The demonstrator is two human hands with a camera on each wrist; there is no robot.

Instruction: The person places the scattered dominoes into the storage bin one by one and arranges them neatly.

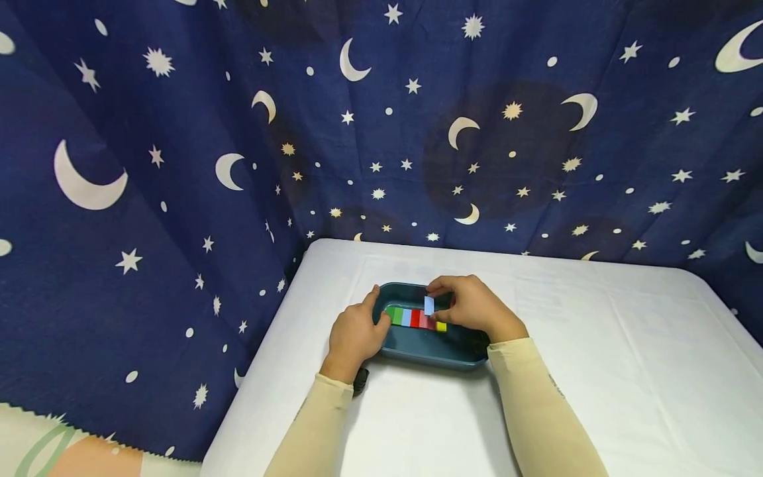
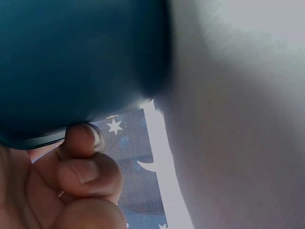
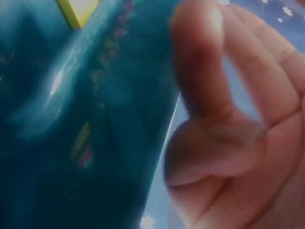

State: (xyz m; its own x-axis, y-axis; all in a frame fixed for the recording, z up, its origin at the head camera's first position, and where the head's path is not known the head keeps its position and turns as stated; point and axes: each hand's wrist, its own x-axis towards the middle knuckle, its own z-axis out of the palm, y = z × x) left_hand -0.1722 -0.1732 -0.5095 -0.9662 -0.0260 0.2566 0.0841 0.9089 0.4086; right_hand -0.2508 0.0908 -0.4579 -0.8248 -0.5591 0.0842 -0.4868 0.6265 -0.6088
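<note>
A dark teal tray lies on the white table with a row of small coloured blocks inside: green, light blue, red, pink and yellow. My left hand grips the tray's left end, its thumb over the rim near the green blocks. In the left wrist view, curled fingers lie against the tray's outside. Above the row, my right hand pinches a light blue block between thumb and fingers. A yellow block sits beneath that hand; the right wrist view shows a yellow block too.
White cloth covers the table. Behind and to the left hangs a dark blue curtain with moons and stars. A small black object shows beside the left wrist.
</note>
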